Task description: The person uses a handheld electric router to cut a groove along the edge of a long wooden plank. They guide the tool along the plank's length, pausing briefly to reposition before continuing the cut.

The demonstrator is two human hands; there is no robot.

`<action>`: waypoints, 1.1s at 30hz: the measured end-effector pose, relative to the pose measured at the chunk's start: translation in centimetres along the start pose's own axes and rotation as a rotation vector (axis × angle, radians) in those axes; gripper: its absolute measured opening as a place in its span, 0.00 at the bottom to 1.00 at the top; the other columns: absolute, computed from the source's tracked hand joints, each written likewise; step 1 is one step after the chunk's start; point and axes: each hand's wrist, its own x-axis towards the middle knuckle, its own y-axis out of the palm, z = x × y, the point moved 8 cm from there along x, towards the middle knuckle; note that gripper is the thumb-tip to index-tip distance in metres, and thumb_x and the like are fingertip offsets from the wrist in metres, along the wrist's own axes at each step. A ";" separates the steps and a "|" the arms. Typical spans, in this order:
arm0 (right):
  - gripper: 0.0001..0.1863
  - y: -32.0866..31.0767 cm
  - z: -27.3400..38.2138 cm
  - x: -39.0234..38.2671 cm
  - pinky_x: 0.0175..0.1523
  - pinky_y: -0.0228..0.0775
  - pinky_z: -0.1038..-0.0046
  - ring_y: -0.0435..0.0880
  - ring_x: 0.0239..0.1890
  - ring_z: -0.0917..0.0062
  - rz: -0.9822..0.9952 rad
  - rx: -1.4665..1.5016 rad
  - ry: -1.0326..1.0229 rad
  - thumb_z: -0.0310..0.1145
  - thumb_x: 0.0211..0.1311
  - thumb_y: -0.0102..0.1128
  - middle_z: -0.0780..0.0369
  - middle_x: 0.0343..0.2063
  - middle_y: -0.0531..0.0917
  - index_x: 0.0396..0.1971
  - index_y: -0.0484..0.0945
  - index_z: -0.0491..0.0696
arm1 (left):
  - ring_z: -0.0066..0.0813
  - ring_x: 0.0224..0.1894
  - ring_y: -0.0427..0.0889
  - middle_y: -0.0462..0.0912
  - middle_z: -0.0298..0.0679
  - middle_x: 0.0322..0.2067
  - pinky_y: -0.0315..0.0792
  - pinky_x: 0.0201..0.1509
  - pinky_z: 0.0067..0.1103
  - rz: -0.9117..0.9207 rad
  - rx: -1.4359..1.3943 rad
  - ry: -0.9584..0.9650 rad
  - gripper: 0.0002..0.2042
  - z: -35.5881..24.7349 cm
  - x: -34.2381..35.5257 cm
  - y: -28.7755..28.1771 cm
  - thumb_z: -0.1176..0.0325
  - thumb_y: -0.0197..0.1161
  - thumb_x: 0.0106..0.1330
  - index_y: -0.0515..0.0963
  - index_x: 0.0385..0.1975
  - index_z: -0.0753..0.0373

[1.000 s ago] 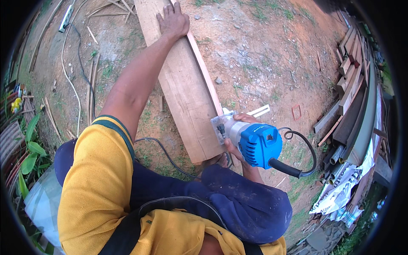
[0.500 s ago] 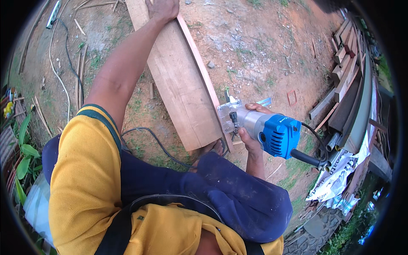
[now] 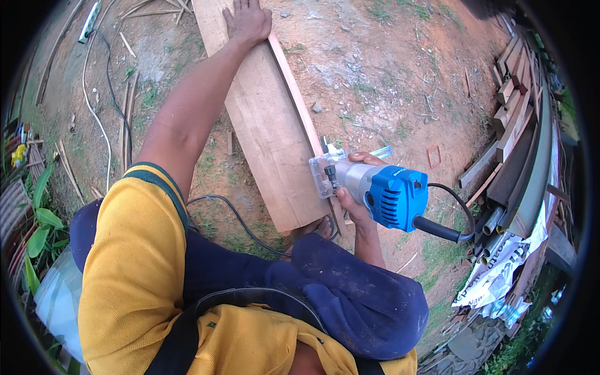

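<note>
My left hand (image 3: 245,25) lies spread on the upper part of a long wooden board (image 3: 262,156), which has a narrow pale strip (image 3: 289,81) along its right edge. My right hand (image 3: 353,206) is closed round the metal body of a blue trim router (image 3: 398,199), held on its side near the board's lower right end. The router's clear plastic base (image 3: 322,176) is at the strip; whether it touches cannot be told. Part of the right hand's fingers are behind the tool. A bare foot (image 3: 319,228) shows by the board's lower end, below my right hand.
Stacked timber (image 3: 512,112), pipes and white sheeting (image 3: 506,275) line the right side. A power strip (image 3: 89,22), cables and thin offcuts (image 3: 128,125) lie on the dirt at left. Plants (image 3: 47,219) and coiled items are at the left rim. My bent legs fill the foreground.
The router shifted rightward and tilted away from the board's edge, then came slightly back left toward it. The whole view shifted slightly. My left hand stays on the board.
</note>
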 end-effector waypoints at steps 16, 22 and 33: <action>0.37 1.4 1.6 0.4 0.67 0.67 0.56 0.76 0.59 0.64 0.065 -0.120 -0.060 0.31 0.49 0.79 0.55 0.53 0.77 0.58 0.67 0.47 | 0.56 0.78 0.54 0.56 0.60 0.74 0.43 0.78 0.55 0.007 0.006 0.004 0.37 -0.6 -0.3 0.0 0.50 0.47 0.74 0.49 0.77 0.65; 0.38 1.8 2.0 0.3 0.67 0.67 0.56 0.76 0.59 0.63 0.084 -0.141 -0.029 0.33 0.50 0.80 0.55 0.52 0.78 0.58 0.67 0.46 | 0.56 0.77 0.54 0.56 0.60 0.74 0.44 0.78 0.55 0.008 0.011 0.000 0.37 -0.7 -0.5 0.0 0.50 0.47 0.74 0.49 0.77 0.64; 0.37 2.0 1.0 1.0 0.66 0.67 0.57 0.75 0.59 0.64 0.076 -0.114 -0.076 0.33 0.50 0.80 0.55 0.52 0.77 0.58 0.67 0.47 | 0.56 0.77 0.55 0.56 0.60 0.74 0.44 0.78 0.54 0.012 0.033 0.000 0.37 -0.4 -0.4 0.1 0.49 0.47 0.74 0.48 0.77 0.64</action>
